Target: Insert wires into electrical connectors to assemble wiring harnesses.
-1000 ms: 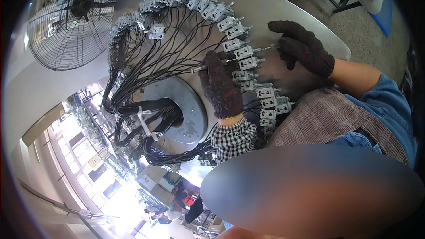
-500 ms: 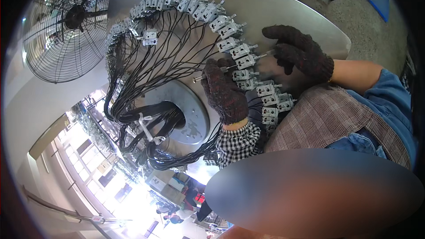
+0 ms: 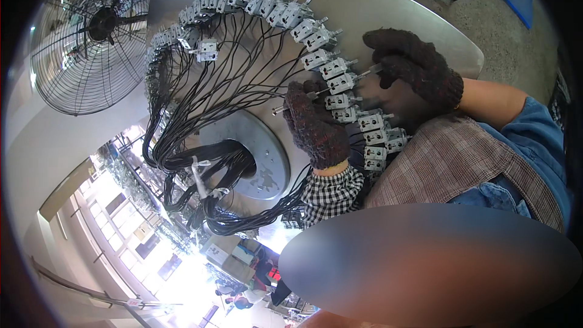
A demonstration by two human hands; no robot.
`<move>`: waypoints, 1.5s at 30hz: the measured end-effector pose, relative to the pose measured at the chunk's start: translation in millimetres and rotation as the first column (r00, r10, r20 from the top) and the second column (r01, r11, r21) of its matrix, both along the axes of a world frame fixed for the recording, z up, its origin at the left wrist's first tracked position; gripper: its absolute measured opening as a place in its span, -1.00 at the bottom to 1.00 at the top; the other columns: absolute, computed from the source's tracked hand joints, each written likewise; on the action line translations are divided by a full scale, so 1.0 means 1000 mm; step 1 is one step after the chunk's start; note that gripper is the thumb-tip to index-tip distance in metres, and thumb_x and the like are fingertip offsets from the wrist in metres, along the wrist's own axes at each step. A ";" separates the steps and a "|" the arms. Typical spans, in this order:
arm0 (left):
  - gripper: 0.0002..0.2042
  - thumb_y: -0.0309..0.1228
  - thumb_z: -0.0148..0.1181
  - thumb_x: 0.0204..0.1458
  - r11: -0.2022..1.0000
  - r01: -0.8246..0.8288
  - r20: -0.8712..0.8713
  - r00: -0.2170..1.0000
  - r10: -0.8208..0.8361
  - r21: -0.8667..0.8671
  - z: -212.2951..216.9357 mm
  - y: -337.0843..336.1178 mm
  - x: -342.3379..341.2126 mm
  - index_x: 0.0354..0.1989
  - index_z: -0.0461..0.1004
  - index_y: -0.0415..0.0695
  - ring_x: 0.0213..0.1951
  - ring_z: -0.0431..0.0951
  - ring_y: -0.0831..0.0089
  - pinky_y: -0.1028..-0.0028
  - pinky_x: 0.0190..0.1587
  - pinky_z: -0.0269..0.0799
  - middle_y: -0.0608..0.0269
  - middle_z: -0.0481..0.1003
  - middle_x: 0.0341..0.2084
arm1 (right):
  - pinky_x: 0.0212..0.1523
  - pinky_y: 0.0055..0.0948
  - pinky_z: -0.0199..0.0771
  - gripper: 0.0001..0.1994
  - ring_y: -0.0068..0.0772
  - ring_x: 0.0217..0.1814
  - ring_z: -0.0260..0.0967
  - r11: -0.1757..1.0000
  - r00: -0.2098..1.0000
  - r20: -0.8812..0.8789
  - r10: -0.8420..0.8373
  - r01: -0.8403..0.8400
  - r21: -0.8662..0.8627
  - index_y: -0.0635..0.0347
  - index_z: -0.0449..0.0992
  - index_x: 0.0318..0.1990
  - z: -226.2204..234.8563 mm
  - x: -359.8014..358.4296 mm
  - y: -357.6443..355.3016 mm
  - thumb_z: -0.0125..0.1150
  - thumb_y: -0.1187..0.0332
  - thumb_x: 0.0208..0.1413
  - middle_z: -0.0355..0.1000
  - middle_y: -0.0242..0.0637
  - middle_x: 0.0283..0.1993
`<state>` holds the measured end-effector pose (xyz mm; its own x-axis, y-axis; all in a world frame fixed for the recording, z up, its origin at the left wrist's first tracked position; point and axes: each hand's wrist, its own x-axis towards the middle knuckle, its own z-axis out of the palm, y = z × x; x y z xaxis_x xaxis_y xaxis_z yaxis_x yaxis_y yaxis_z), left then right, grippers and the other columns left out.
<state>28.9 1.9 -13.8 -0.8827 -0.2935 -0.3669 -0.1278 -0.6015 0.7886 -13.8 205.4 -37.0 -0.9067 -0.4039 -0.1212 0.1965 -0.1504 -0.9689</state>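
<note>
My left hand (image 3: pixel 316 127), in a dark knit glove, is closed around a thin metal piece (image 3: pixel 277 110) whose bright end sticks out beside the fingers. Its full shape is hidden in the glove. Close by runs a curved row of grey metal blocks (image 3: pixel 342 83) with black cables. My right hand (image 3: pixel 413 67), gloved alike, has its fingers apart on the row's outer side. A small metal tab (image 3: pixel 376 68) at the end of one block's shaft lies by its thumb; I cannot tell whether they touch.
The row sits on a metal table (image 3: pixel 388 9) around a round grey hub (image 3: pixel 270 173), where a thick bundle of black cables (image 3: pixel 221 155) is tied with a white strip (image 3: pixel 199 179). One loose block (image 3: pixel 207 50) lies on the cables. A large fan (image 3: pixel 91 54) stands at left.
Both hands and the row of blocks appear slightly farther right and lower. My right hand is a little more turned, showing the tab by its thumb more clearly.
</note>
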 end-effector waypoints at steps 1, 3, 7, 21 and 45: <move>-0.77 -0.24 -0.02 0.16 1.000 -0.021 0.021 1.000 0.021 -0.014 -0.001 0.001 0.000 -0.13 0.33 -0.11 -0.18 0.44 0.35 0.28 -0.15 0.47 0.26 0.40 -0.29 | -0.20 -0.41 0.50 -0.63 -0.42 -0.13 0.38 1.000 0.999 0.040 -0.004 0.004 -0.019 0.16 0.28 0.16 0.000 0.000 0.001 -0.01 0.47 0.19 0.30 -0.20 -0.01; -0.77 -0.24 -0.03 0.16 0.999 -0.043 0.042 0.998 0.044 -0.027 -0.001 0.003 -0.001 -0.13 0.33 -0.11 -0.18 0.43 0.35 0.28 -0.15 0.47 0.26 0.40 -0.30 | -0.19 -0.42 0.49 -0.63 -0.44 -0.14 0.38 1.000 0.998 0.055 0.003 -0.003 -0.010 0.15 0.28 0.17 -0.001 0.001 0.001 0.00 0.47 0.19 0.30 -0.20 0.00; -0.77 -0.24 -0.04 0.17 0.994 -0.104 0.056 0.993 0.106 -0.042 -0.002 0.007 -0.003 -0.15 0.33 -0.12 -0.19 0.43 0.35 0.28 -0.15 0.46 0.25 0.40 -0.31 | -0.22 -0.44 0.49 -0.63 -0.46 -0.20 0.39 0.985 0.960 -0.280 -0.008 0.055 0.163 0.13 0.31 0.14 -0.011 0.003 -0.003 0.03 0.45 0.17 0.34 -0.20 -0.06; -0.77 -0.27 -0.03 0.17 0.996 -0.066 0.086 0.994 0.071 -0.061 0.002 0.004 -0.002 -0.12 0.33 -0.13 -0.18 0.45 0.37 0.31 -0.15 0.46 0.25 0.42 -0.28 | -0.37 -0.42 0.47 -0.67 -0.41 -0.39 0.44 0.951 0.893 -0.445 -0.069 0.193 0.240 0.16 0.38 0.06 -0.005 0.007 -0.003 0.11 0.46 0.11 0.46 -0.19 -0.31; -0.77 -0.25 -0.01 0.16 0.995 -0.104 0.126 0.987 0.104 -0.003 0.000 0.005 -0.003 -0.12 0.34 -0.11 -0.21 0.47 0.36 0.31 -0.17 0.49 0.24 0.43 -0.28 | -0.21 -0.21 0.49 -0.53 -0.08 -0.16 0.43 0.882 0.681 -0.722 0.123 0.258 0.394 0.31 0.36 -0.06 -0.010 0.001 -0.004 0.32 0.33 -0.18 0.36 0.02 -0.09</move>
